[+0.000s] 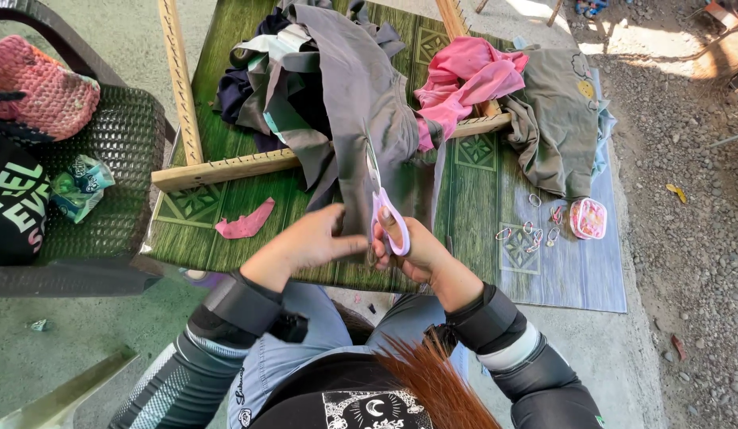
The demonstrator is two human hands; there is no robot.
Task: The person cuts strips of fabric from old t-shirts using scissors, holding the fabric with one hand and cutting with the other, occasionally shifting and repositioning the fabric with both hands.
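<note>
pink cloth (pixel 468 75) bunched over the wooden frame (pixel 226 168) | olive shirt (pixel 555 115) just right of it | little pink case (pixel 588 218) plus loose loops (pixel 531 238) on the blue mat (pixel 575 278) | pink scrap (pixel 246 225) on the green mat (pixel 194 230) | pink crochet bag (pixel 39 91) on a dark woven chair (pixel 123 151), far left

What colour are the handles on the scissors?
Light pink. The scissors show clearly in the head view, in the right hand, cutting grey cloth.
</note>
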